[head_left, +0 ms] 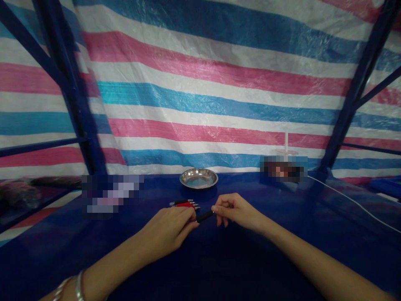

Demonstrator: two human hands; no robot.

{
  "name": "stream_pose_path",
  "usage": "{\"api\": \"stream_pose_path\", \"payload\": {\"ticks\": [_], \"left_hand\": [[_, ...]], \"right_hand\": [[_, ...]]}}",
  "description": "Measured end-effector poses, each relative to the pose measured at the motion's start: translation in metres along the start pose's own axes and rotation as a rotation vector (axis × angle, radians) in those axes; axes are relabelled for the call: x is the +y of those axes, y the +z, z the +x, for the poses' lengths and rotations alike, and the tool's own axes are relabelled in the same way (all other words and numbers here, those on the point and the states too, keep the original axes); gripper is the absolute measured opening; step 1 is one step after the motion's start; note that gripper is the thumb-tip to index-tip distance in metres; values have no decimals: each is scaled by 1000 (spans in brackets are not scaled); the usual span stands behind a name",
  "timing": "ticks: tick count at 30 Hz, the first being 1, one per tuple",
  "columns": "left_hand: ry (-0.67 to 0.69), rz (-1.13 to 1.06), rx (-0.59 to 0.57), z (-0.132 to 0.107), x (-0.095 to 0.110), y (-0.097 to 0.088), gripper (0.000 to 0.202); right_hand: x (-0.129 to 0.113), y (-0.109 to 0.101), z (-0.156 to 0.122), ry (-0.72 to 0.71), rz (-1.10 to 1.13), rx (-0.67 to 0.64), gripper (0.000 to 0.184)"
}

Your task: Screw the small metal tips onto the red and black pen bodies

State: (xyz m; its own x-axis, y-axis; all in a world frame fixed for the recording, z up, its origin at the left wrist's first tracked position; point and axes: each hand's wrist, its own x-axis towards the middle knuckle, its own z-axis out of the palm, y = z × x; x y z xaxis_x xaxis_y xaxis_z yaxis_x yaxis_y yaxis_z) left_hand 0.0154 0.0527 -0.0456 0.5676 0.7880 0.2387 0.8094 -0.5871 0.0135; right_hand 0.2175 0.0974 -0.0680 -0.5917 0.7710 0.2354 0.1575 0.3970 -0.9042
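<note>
A black pen (205,216) is held level between my two hands, above the blue table. My left hand (173,228) is closed round one end of it. At the other end, the thumb and forefinger of my right hand (233,209) pinch the tip, where a small bright spot shows. Just beyond my left hand lie several pens side by side: a black pen (181,202) and red pens (185,205), with silvery tips pointing right. My left fingers partly cover the red ones.
A round metal dish (199,179) stands at the back of the blue table (238,263). Blurred-out items lie at back left and back right, the latter beside a cup with a straw (286,142). A white cable (354,200) runs right. Striped sheeting (219,96) hangs behind.
</note>
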Motion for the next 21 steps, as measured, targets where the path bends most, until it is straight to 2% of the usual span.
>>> {"api": "stream_pose_path", "payload": {"ticks": [12, 21], "left_hand": [[22, -10, 14, -1, 3, -1, 17], [29, -14, 20, -1, 1, 0, 18]], "right_hand": [[0, -1, -2, -6, -156, -45, 49], [1, -2, -2, -21, -127, -101, 49]]}}
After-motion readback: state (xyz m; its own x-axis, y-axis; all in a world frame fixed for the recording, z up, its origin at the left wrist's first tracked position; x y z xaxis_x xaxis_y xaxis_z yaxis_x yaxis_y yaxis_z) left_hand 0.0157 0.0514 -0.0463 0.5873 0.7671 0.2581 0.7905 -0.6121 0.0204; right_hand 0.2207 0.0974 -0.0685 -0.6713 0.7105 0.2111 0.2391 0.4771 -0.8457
